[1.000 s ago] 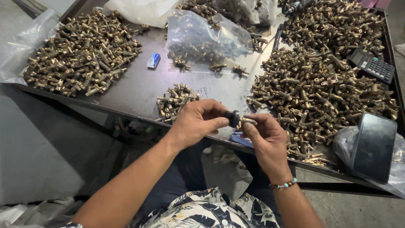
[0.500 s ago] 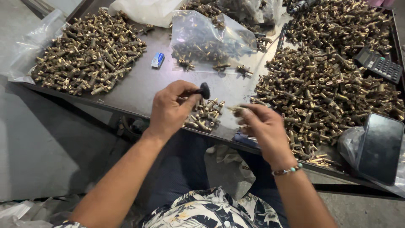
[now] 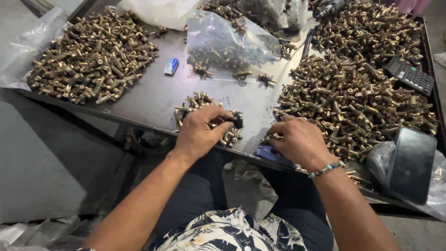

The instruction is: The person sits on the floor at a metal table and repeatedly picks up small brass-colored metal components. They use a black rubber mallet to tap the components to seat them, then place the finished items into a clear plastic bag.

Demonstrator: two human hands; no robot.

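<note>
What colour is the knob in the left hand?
Black knob, held by the left hand; head view.

A clear plastic bag lies flat at the upper middle of the frame, holding a loose heap of small brass-coloured parts. Above it, at the top edge, sits a crumpled white plastic bag. Another clear bag spreads along the left edge, partly under a pile. A small blue and white packet lies left of the flat clear bag. At the right edge a dark calculator lies tilted, its little display too small to read. At the lower right 1 phone leans with a black, unlit screen, on crinkled clear plastic.
</note>
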